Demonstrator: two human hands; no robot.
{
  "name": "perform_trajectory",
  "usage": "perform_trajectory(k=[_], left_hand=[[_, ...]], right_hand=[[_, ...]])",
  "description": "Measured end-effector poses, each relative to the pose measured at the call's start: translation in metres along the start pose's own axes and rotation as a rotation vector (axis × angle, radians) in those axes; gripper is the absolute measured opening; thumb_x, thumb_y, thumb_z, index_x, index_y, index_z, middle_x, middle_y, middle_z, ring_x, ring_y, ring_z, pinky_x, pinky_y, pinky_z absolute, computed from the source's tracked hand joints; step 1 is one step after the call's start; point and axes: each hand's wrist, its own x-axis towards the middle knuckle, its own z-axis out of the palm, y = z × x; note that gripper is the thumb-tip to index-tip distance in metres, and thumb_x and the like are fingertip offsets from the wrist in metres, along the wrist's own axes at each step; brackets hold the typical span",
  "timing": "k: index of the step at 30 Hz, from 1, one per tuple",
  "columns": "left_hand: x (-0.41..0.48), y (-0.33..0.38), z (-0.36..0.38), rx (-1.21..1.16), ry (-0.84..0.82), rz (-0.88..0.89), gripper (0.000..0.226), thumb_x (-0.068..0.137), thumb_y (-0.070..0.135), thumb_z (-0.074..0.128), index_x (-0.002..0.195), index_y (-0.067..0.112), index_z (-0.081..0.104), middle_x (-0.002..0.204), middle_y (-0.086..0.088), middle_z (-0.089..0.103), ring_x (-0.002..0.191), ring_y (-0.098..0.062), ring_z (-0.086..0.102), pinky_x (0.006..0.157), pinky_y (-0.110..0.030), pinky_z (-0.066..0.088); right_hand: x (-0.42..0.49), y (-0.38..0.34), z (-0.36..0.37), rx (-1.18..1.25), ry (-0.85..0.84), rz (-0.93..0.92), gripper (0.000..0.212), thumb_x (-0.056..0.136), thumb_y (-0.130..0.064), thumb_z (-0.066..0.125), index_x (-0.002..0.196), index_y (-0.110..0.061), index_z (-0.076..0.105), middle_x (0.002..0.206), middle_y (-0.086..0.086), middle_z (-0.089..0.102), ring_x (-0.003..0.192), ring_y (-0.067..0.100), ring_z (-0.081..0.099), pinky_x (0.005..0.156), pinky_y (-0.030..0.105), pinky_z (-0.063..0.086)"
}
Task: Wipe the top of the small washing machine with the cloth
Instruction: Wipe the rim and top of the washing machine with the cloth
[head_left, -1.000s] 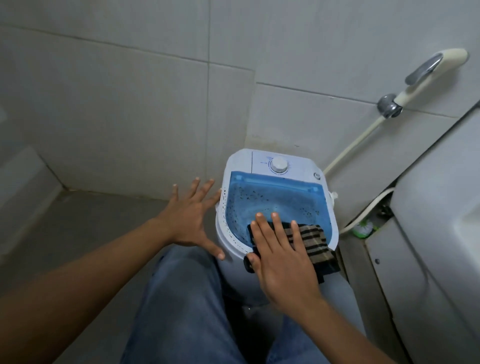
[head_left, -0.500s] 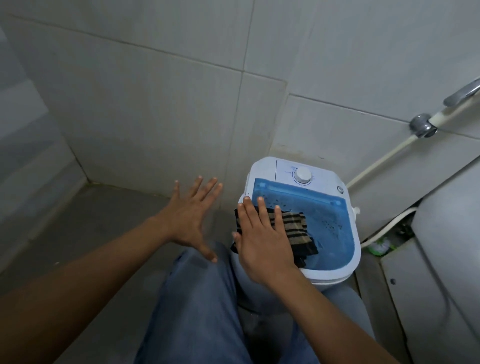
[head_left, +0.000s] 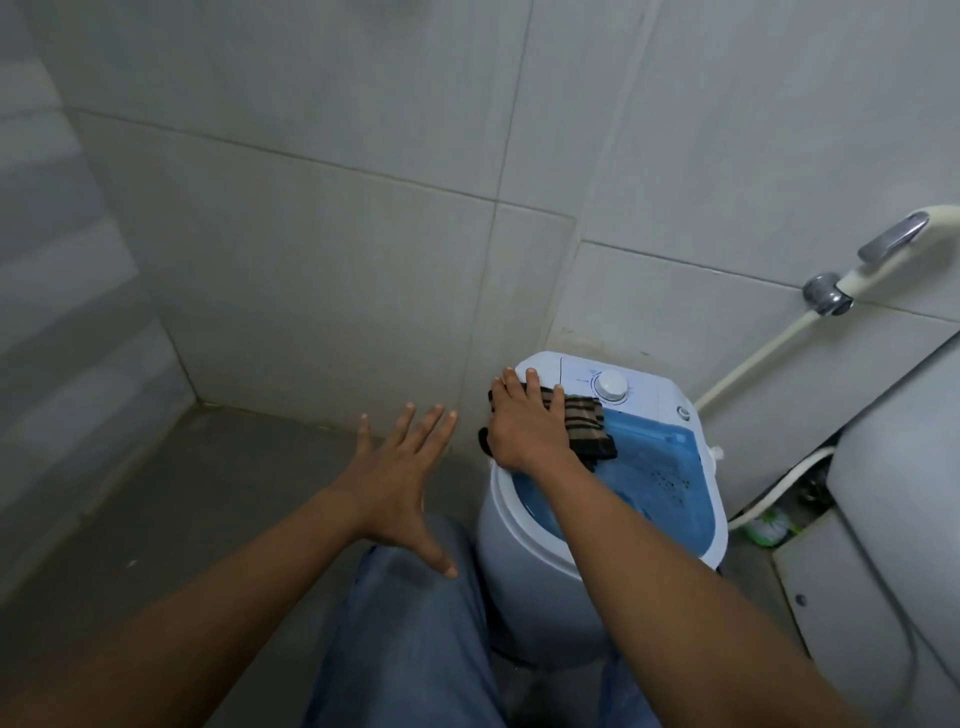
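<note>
The small washing machine (head_left: 524, 561) is white with a translucent blue lid and a white dial at the back; it stands against the tiled wall. A dark cloth with tan stripes (head_left: 589, 428) lies on the machine's top at its back left corner. My right hand (head_left: 524, 423) presses flat on the cloth, fingers spread and reaching the white control panel. My left hand (head_left: 397, 486) hovers to the left of the machine above my knee, fingers spread, holding nothing.
A cream spray hose with a metal lever (head_left: 883, 254) hangs on the wall at the right. A white toilet tank (head_left: 904, 499) stands at the far right, with a green item (head_left: 769, 527) on the floor beside it. My jeans-clad leg (head_left: 410, 639) is in front.
My right hand has slid the cloth from the lid's front edge, across its left side, up to the back left corner. The left hand has stayed spread beside the machine.
</note>
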Motion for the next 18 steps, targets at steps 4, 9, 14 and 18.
perform_trajectory(k=[4, 9, 14, 18], left_hand=[[-0.004, 0.013, -0.003, -0.007, -0.007, 0.021, 0.163, 0.035, 0.100, 0.060, 0.149, 0.029, -0.034, 0.161, 0.003, -0.033, 0.146, -0.027, -0.034, 0.110, -0.072, -0.018], [-0.003, 0.026, -0.006, 0.017, -0.015, 0.045, 0.162, 0.037, 0.099, 0.060, 0.153, 0.026, -0.024, 0.163, 0.003, -0.029, 0.148, -0.026, -0.031, 0.111, -0.074, -0.014], [0.010, 0.039, -0.003, 0.002, -0.040, 0.061, 0.160, 0.038, 0.097, 0.063, 0.154, 0.029, -0.024, 0.164, 0.002, -0.027, 0.148, -0.028, -0.029, 0.110, -0.074, -0.016], [0.017, 0.045, -0.004, 0.017, -0.079, 0.052, 0.159, 0.039, 0.097, 0.063, 0.153, 0.029, -0.025, 0.164, 0.003, -0.027, 0.149, -0.029, -0.028, 0.110, -0.074, -0.016]], right_hand=[[0.012, 0.010, -0.007, 0.109, 0.128, -0.011, 0.058, 0.091, -0.013, 0.052, 0.147, -0.013, 0.034, 0.157, 0.008, 0.033, 0.147, 0.028, 0.023, 0.117, 0.053, 0.012], [0.005, 0.049, -0.042, 0.627, 0.363, 0.031, 0.039, 0.096, -0.003, 0.045, 0.133, -0.009, 0.056, 0.129, 0.015, 0.063, 0.118, 0.033, 0.057, 0.091, 0.027, 0.038], [-0.020, 0.073, -0.071, 0.536, 0.456, -0.118, 0.042, 0.102, -0.013, 0.041, 0.142, -0.021, 0.049, 0.137, 0.004, 0.059, 0.121, 0.024, 0.057, 0.100, 0.030, 0.041], [-0.044, 0.062, -0.051, 0.263, 0.305, -0.381, 0.044, 0.100, -0.009, 0.040, 0.143, -0.019, 0.046, 0.144, 0.004, 0.052, 0.128, 0.025, 0.050, 0.104, 0.030, 0.033]])
